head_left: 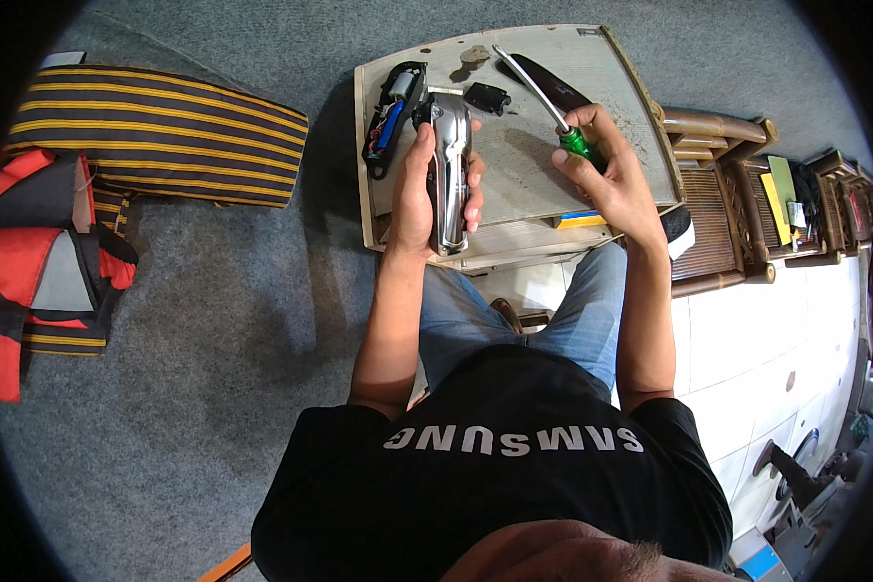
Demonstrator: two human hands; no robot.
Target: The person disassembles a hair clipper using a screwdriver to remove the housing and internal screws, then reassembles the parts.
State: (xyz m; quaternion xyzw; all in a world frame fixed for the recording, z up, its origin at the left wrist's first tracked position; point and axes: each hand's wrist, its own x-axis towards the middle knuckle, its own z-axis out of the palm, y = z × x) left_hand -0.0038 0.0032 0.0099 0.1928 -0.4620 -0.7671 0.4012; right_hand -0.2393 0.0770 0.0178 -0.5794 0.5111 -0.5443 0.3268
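A silver hair clipper point(450, 175) stands lengthwise in my left hand point(419, 189), fingers wrapped round its body, its blade end toward the far side of the small table point(553, 175). My right hand point(601, 179) grips a screwdriver point(578, 145) by its green handle, the metal shaft angled up and left. Just left of the clipper lies an opened black housing point(378, 150) with a blue cylinder and wires inside. A small black plastic part point(487, 99) sits between clipper and screwdriver, and a dark curved item point(524, 76) lies partly behind the shaft.
A striped cushion point(165, 126) and red-grey-black fabric point(29, 262) lie on grey carpet at left. Bamboo furniture point(698, 223) holding small items stands at right, above white tiles. My legs are below the table's near edge; a yellow-blue item point(578, 220) lies at that edge.
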